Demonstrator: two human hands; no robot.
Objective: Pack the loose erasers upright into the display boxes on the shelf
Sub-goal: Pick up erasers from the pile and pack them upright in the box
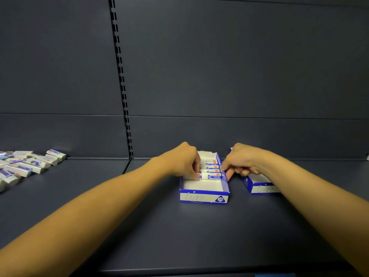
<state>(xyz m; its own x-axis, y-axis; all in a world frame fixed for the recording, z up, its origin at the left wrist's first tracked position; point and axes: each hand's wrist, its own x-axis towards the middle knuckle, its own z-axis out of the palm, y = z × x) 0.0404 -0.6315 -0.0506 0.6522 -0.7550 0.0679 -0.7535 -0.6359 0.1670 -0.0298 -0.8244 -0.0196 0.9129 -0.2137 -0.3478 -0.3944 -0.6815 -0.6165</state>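
A blue-and-white display box (203, 196) marked 2B stands in the middle of the dark shelf. Several white erasers with blue labels (212, 170) stand upright in a row in its rear half; the front half shows bare white floor. My left hand (184, 161) reaches in at the box's left side, fingertips pinching the left end of the frontmost eraser (213, 176). My right hand (242, 160) is curled at the box's right wall, fingers touching the rim by the same eraser. A second display box (259, 186) lies right of it, mostly hidden under my right wrist.
A heap of loose wrapped erasers (26, 165) lies at the far left of the shelf. A slotted upright (121, 80) runs down the dark back panel. The shelf's front edge (179, 270) is near the bottom of the view.
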